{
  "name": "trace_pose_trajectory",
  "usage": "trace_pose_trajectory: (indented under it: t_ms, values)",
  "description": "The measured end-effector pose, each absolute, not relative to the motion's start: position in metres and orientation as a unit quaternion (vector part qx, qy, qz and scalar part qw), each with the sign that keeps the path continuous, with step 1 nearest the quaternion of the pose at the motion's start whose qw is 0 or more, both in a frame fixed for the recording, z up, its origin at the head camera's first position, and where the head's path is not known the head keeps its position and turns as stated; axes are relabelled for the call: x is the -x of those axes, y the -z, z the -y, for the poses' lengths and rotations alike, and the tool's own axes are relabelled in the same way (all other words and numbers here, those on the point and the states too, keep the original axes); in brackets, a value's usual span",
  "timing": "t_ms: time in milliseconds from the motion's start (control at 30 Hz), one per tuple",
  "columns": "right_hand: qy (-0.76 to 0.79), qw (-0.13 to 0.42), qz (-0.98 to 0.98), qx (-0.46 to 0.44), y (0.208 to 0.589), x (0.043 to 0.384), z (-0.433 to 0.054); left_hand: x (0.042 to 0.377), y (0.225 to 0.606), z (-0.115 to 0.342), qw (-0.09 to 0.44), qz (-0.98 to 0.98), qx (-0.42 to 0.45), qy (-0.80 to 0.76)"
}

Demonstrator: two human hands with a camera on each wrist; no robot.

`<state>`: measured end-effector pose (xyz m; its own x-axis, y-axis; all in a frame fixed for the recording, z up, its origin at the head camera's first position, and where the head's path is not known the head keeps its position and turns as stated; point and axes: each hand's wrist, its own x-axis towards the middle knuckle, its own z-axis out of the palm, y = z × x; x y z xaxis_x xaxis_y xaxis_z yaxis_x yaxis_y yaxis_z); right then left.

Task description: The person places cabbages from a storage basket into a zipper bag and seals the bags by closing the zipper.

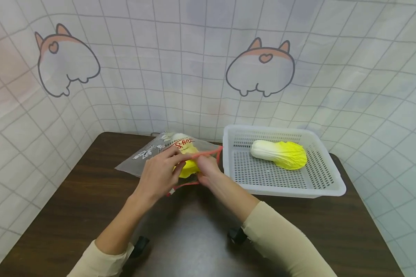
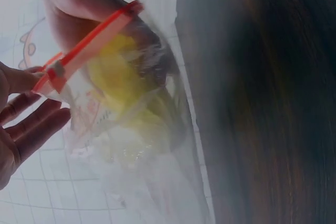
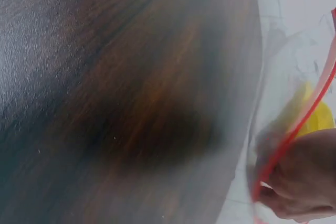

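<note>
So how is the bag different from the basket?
The bag is see-through with a red edge; the basket is white and full of little holes. The bag looks floppy; the basket is box-shaped. The left hand pinches the bag and the right hand reaches in; neither holds the basket. Both have yellow inside: a cabbage in the basket, a half-hidden thing in the bag.
</note>
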<state>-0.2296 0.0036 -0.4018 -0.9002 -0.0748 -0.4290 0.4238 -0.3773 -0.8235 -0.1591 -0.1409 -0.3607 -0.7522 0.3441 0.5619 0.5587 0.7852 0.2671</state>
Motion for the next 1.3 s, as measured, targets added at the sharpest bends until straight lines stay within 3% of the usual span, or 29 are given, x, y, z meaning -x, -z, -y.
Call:
trace_pose_trajectory:
  t_ms: [133,400,900,1067,1300]
  values:
    - [0.841,0.116,-0.503,-0.163,0.406,0.232,0.000,0.157,0.360,0.141,0.245,0.913,0.252,0.205]
    - [0.855,0.211,-0.430,-0.197,0.408,0.230,0.000,0.152,0.358,0.147,0.258,0.914,0.244,0.194]
    - [0.896,0.149,-0.387,-0.156,0.413,0.227,0.010,0.149,0.366,0.156,0.284,0.917,0.217,0.176]
    - [0.901,0.137,-0.381,-0.157,0.412,0.230,0.010,0.146,0.372,0.159,0.253,0.938,0.186,0.147]
    - [0.900,0.172,-0.359,-0.177,0.407,0.228,0.005,0.139,0.376,0.163,0.214,0.961,0.139,0.107]
